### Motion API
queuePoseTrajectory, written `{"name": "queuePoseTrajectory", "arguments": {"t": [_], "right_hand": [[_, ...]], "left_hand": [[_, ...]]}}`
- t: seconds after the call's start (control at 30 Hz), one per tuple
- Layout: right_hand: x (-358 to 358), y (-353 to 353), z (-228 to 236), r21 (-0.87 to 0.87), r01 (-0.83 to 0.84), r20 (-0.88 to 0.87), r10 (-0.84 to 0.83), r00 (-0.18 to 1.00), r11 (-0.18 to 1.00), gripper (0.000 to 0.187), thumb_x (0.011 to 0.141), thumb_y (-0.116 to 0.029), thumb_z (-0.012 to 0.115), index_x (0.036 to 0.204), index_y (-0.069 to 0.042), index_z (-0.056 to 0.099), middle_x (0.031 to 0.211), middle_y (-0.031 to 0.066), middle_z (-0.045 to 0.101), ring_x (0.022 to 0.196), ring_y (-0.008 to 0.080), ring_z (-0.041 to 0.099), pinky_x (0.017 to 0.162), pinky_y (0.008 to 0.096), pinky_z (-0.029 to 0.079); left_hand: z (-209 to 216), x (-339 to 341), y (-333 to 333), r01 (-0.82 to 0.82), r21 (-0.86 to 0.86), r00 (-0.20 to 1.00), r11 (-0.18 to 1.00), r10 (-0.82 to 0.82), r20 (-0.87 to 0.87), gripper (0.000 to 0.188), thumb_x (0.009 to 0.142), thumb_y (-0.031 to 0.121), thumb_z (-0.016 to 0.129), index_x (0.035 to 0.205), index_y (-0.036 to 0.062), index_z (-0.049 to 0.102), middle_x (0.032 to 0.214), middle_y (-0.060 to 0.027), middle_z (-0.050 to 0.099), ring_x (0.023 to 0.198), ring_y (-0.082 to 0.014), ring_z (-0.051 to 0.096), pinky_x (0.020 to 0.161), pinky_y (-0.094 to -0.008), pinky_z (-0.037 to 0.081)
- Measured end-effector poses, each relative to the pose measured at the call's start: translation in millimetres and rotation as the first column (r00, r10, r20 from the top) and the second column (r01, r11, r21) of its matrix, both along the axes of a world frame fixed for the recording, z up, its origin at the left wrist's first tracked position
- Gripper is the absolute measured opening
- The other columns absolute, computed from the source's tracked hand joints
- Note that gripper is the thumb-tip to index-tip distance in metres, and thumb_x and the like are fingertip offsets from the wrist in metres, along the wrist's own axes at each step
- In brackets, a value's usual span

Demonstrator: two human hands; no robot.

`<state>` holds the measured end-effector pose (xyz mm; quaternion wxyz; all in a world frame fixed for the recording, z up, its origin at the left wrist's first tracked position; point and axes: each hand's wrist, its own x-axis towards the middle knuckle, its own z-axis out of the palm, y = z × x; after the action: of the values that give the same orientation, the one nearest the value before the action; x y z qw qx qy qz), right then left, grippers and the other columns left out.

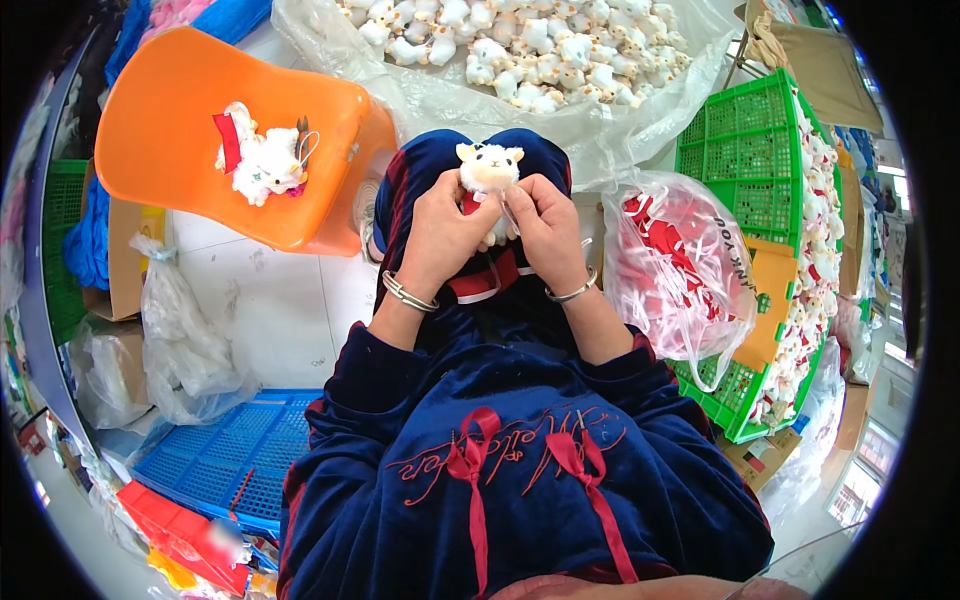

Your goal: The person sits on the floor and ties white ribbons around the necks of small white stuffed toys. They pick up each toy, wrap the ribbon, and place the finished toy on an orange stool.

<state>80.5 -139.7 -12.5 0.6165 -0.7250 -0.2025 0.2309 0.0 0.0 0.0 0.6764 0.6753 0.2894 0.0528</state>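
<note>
The left hand grips (440,227) the plush lamb (489,164), the right hand (545,228) pinches beside its red cloth (469,204) — likely fastening it, next needing a snug pull.

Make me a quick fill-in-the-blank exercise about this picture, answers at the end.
1. Between the left hand and right hand is a plush toy whose head fur is mainly ____.
2. The chair on the left is coloured ____.
3. The mesh basket on the right is mainly ____.
4. A bracelet circles the left ____.

white; orange; green; wrist
</note>
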Motion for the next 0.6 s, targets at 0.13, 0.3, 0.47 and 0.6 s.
{"name": "queuePoseTrajectory", "arguments": {"t": [0.13, 0.3, 0.47, 0.6], "right_hand": [[-7.4, 2.0, -8.5, 0.058, 0.031, -0.051, -0.028, 0.998, 0.998, 0.02, 0.105, -0.016, 0.06, 0.091, -0.001, 0.064, 0.076, -0.0019, 0.061, 0.069, 0.004, 0.05, 0.061, 0.0242, 0.044], [3.2, -1.4, -3.7, 0.077, 0.036, -0.16, -0.024, 0.987, 0.996, 0.027, 0.107, -0.021, 0.056, 0.089, -0.002, 0.064, 0.076, -0.0022, 0.061, 0.069, 0.0047, 0.051, 0.062, 0.0231, 0.044], [12.6, -12.3, 12.8, 0.138, -0.018, -0.185, 0.044, 0.982, 0.99, 0.032, 0.109, -0.026, 0.055, 0.092, -0.001, 0.064, 0.08, -0.001, 0.061, 0.071, 0.0058, 0.054, 0.066, 0.0216, 0.046], [4.9, -14.2, 18.8, -0.009, -0.091, -0.041, 0.09, 0.995, 0.996, 0.02, 0.103, -0.018, 0.066, 0.093, -0.001, 0.064, 0.082, -0.0015, 0.061, 0.074, 0.0051, 0.053, 0.066, 0.0234, 0.046]], "left_hand": [[-14.4, -2.7, -4.2, -0.061, 0.144, 0.993, 0.988, 0.044, 0.113, 0.039, 0.09, 0.021, 0.075, 0.116, -0.0058, 0.063, 0.089, -0.0113, 0.073, 0.062, -0.0116, 0.068, 0.055, -0.0263, 0.055], [-7.8, -6.0, -0.7, -0.032, -0.134, 0.996, 0.991, 0.042, 0.078, 0.035, 0.097, 0.019, 0.068, 0.122, -0.0049, 0.063, 0.086, -0.0058, 0.07, 0.06, -0.008, 0.064, 0.054, -0.022, 0.052], [-5.5, -8.8, 4.6, 0.018, -0.267, 0.99, 0.963, 0.019, 0.137, 0.036, 0.107, 0.024, 0.052, 0.129, -0.0029, 0.061, 0.085, -0.0046, 0.069, 0.054, -0.0063, 0.059, 0.049, -0.0196, 0.048], [3.5, -4.1, 2.0, 0.003, -0.195, 0.996, 0.981, 0.014, 0.084, 0.037, 0.104, 0.028, 0.061, 0.125, -0.0022, 0.063, 0.085, -0.0045, 0.069, 0.053, -0.0057, 0.058, 0.047, -0.0199, 0.046]]}}
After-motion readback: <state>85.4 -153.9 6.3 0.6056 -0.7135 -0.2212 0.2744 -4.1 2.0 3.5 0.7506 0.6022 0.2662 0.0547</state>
